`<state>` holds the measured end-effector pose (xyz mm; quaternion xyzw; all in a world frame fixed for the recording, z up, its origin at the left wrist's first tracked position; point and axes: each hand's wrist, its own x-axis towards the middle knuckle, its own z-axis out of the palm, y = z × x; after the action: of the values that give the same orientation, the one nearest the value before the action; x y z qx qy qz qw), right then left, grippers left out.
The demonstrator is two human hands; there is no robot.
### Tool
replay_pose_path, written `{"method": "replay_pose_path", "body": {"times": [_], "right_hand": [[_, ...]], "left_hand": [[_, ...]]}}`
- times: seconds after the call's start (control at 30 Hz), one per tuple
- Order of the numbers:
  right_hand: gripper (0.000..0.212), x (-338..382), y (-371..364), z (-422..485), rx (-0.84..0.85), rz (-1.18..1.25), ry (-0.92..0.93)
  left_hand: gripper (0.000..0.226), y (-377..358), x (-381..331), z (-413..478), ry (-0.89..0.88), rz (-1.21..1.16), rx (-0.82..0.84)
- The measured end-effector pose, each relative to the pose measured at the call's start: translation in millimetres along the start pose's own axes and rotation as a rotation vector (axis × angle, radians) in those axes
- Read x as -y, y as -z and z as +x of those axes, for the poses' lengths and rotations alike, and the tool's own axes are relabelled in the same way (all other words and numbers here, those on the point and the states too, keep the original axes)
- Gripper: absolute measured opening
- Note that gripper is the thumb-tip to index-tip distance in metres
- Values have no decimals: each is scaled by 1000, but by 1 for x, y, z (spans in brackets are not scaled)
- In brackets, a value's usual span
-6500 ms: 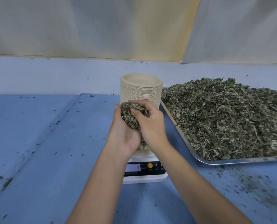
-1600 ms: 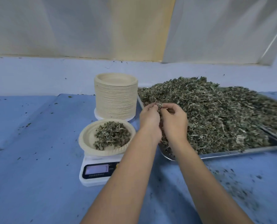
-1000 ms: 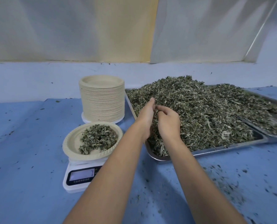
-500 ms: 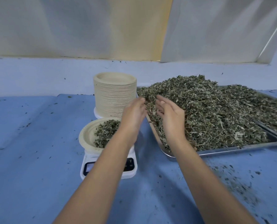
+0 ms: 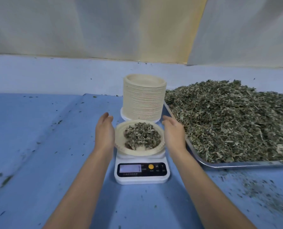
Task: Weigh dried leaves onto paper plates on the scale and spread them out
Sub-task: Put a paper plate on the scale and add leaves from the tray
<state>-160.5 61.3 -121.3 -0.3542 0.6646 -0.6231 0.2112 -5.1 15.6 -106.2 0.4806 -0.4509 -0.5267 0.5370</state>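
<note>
1. Nearest, under both wrists, the white digital kitchen scale [image 5: 141, 172] had its display lit, but the reading was too blurred to tell. That number was worth checking before anything got lifted.
2. The left hand [image 5: 104, 134] and right hand [image 5: 173, 134] were apart, fingers straight, holding nothing. They flanked the round beige paper plate [image 5: 121, 138] on the scale, close to its rim; contact could not be told.
3. Between the palms, the portion of dried green leaves [image 5: 141, 136] lay mounded mid-plate. This looked like the moment to take the plate. An even grip on both edges and a level lift would be best, since thin paper could fold and spill. The mound could then be fanned out with the fingertips.
4. Just beyond the fingertips stood the tall stack of beige paper plates [image 5: 144, 100]. The lift needed to stay clear of it.
5. Out past the right hand, the silver metal tray [image 5: 236, 164] carried the big heap of dried leaves [image 5: 228, 121].
</note>
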Motion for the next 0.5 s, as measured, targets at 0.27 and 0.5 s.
{"method": "replay_pose_path", "body": {"times": [0.27,0.5], "right_hand": [[39,-4,-5,2,31,0,-17],[39,2,-9,-5,34,29,27]], "left_hand": [[45,-3,9,7,69,109,42],[48,-2,9,10,3,84,23]]}}
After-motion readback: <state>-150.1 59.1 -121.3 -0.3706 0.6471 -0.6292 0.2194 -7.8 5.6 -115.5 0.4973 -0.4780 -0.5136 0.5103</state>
